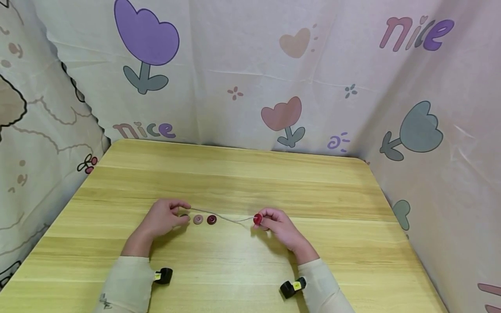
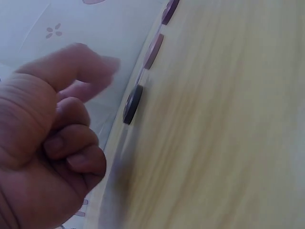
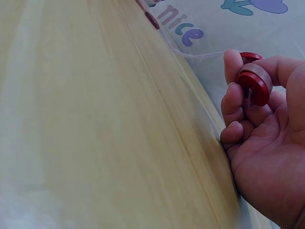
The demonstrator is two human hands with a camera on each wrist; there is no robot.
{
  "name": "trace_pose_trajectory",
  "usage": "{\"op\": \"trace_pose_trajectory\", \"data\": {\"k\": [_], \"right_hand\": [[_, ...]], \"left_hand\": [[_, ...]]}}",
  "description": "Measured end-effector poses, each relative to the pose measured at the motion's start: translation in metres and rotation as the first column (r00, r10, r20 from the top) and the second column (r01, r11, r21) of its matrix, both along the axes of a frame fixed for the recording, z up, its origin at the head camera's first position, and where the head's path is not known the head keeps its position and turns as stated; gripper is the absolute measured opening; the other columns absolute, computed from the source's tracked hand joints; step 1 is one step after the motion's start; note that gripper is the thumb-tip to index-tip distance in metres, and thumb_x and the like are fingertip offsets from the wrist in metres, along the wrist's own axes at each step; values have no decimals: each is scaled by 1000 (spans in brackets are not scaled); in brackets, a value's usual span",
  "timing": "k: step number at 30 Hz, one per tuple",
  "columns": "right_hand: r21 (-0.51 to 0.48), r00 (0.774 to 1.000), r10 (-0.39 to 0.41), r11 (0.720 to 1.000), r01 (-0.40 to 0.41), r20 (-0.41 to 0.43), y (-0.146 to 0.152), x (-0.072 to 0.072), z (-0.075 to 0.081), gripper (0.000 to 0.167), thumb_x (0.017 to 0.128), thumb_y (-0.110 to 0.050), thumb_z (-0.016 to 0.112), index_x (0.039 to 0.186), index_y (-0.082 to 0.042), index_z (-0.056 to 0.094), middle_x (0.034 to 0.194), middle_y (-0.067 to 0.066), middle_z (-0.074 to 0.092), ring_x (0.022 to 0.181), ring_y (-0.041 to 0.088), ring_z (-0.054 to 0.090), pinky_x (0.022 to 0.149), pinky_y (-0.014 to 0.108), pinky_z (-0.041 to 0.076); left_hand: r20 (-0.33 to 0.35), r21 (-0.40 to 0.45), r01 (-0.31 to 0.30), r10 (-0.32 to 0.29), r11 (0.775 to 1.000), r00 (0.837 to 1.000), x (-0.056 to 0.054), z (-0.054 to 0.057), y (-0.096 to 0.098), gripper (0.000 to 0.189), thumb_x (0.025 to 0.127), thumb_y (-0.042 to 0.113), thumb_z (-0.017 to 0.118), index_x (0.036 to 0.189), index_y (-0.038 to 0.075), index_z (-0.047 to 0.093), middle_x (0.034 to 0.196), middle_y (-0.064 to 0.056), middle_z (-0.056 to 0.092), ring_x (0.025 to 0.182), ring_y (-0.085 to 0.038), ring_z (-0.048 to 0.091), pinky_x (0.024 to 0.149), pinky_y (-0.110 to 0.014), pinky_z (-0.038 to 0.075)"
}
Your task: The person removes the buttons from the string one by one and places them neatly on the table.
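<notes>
My left hand (image 1: 166,217) hovers by a dark button (image 2: 133,104), index finger and thumb apart and the other fingers curled. This button lies flat on the table in a row with a pink button (image 1: 198,219) and a maroon button (image 1: 212,219). Behind the row runs a thin string (image 1: 223,217); its left end is hidden near my left fingertips. Raised slightly over the table, my right hand (image 1: 278,225) pinches a red button (image 1: 257,219). In the right wrist view, a pinkish button and more red sit stacked at these fingers, with the string leading to them.
A light wooden table (image 1: 235,274) lies under both hands. Patterned cloth (image 1: 223,48) hangs behind it and at both sides. Black wrist cameras (image 1: 163,276) are worn at both sleeves.
</notes>
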State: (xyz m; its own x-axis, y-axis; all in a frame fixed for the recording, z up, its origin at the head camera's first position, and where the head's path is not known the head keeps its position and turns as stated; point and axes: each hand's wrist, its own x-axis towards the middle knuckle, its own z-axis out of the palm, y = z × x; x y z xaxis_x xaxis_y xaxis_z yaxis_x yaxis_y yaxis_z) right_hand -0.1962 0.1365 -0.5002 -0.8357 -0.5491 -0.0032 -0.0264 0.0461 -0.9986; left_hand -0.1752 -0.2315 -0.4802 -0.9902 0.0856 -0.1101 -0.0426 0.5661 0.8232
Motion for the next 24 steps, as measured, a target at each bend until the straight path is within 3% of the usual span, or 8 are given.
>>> {"op": "trace_pose_trajectory", "data": {"k": [8,18,24], "right_hand": [[1,1000,3,1000,-3,-1,0,0,1,17,100,-8,54,99,8,61,90,31,58,75,21,47,71,31,41],[-4,1000,4,1000,-4,-2,0,1,1,17,100,-8,54,99,8,62,89,31,57,74,22,46,70,30,41],[3,1000,-3,1000,3,6,-1,1,1,17,100,-7,54,99,8,61,90,32,57,75,23,47,70,30,41]], "left_hand": [[-50,101,-33,38,994,998,-5,6,14,34,83,12,81,113,2,70,59,3,28,51,-13,28,53,-29,35],[-57,205,27,-15,978,998,-10,5,41,35,80,9,82,111,-1,70,59,3,24,50,-12,30,53,-28,40],[-67,221,82,-69,972,995,-12,5,61,32,80,10,81,108,0,71,59,4,24,52,-12,27,65,-30,45]]}}
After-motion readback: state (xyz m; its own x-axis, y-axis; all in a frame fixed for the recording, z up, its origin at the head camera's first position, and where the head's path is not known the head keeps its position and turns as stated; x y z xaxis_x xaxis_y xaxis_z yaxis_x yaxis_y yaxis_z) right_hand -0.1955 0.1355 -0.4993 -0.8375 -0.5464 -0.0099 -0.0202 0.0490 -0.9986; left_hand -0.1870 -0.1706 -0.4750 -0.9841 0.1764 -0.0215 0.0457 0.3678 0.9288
